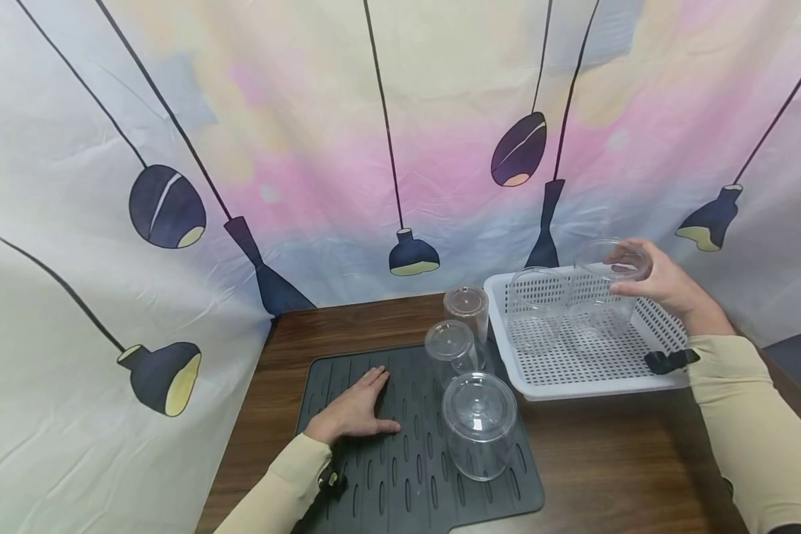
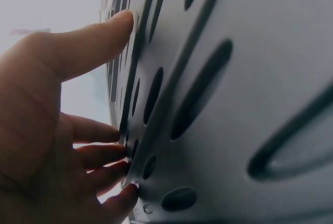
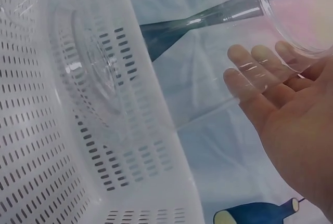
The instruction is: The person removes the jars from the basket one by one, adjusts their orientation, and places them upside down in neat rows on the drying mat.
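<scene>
My right hand (image 1: 661,278) grips a wide clear glass jar (image 1: 584,300) near its rim, fingers round one side and thumb on the other. The jar stands in the white perforated basket (image 1: 554,389), its rim facing up. In the right wrist view the fingers (image 3: 260,96) show at the clear wall, with the jar's base (image 3: 96,68) down inside the basket. To its left, another clear jar (image 1: 537,330) stands in the basket. My left hand (image 1: 355,409) rests on the dark grey drying mat (image 1: 400,475), fingers straight and thumb spread, holding nothing.
A large clear jar (image 1: 480,437) stands upside down on the mat's right part. Behind it are two narrower glasses (image 1: 450,352), (image 1: 467,311), close to the basket's left side. The brown wooden table (image 1: 594,452) ends at a patterned cloth backdrop (image 1: 347,185).
</scene>
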